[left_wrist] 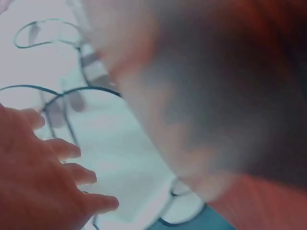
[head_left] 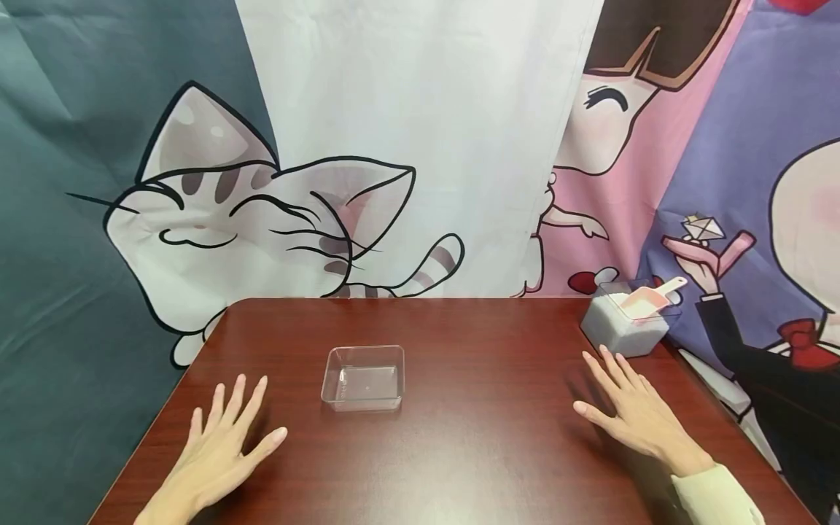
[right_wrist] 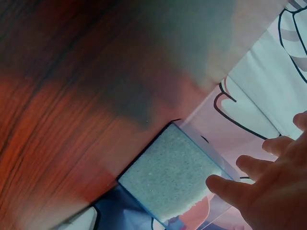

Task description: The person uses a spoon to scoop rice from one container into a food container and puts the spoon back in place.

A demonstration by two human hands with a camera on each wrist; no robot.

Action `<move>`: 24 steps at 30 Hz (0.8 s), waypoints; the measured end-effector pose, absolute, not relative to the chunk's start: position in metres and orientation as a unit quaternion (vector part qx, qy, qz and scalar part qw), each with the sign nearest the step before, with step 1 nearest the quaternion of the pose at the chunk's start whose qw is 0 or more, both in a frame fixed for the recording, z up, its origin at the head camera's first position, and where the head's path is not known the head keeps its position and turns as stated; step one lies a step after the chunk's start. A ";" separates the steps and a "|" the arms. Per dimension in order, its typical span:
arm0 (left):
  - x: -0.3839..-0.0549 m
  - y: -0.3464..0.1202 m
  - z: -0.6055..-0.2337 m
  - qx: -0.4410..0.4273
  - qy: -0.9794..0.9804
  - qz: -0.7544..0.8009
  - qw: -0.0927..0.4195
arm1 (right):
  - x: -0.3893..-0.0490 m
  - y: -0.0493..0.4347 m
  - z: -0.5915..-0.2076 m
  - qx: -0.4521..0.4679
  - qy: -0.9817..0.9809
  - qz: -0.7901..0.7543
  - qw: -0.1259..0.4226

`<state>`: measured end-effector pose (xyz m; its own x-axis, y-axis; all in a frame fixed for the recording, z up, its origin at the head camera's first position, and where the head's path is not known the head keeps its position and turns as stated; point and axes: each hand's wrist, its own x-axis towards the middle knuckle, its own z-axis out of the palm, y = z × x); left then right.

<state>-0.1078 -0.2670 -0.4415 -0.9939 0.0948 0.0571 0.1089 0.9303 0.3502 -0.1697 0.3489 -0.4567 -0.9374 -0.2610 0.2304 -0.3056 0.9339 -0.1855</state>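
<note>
"Head view first. Where are the hands?"

"Both are over the brown table [head_left: 472,415]. The left hand [head_left: 216,456] is near the left edge, with its fingers and thumb spread wide. The right hand [head_left: 643,419] is by the right edge, and its fingers are wide too. A pale sleeve [head_left: 718,496] is at that wrist."

"And the things?"

"A see-through box [head_left: 369,383] sits left of the middle, a little in from the far edge. A tub of white grains [head_left: 610,328] sits at the far right corner, just past the right fingertips. A pink scoop [head_left: 646,300] lies in it, with its handle sticking up. Behind the far edge hangs a cloth [head_left: 420,109] with a smiling cat."

"Left wrist view?"

"Four fingers show, with gaps between them, in front of the cloth. A big dark blur hides much of the table."

"Right wrist view?"

"The fingers are apart. One fingertip is at the tub, but I cannot tell if it touches."
</note>
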 end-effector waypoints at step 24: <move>-0.115 -0.091 -0.444 -0.258 -0.910 -0.321 0.048 | -0.171 0.355 -0.452 0.117 -0.946 0.252 0.167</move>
<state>-0.1154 -0.0910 -0.4439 -0.8620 0.4398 0.2523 0.5007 0.6607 0.5593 -0.1714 0.3547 -0.4523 -0.9166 -0.1375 0.3755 -0.3061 0.8454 -0.4377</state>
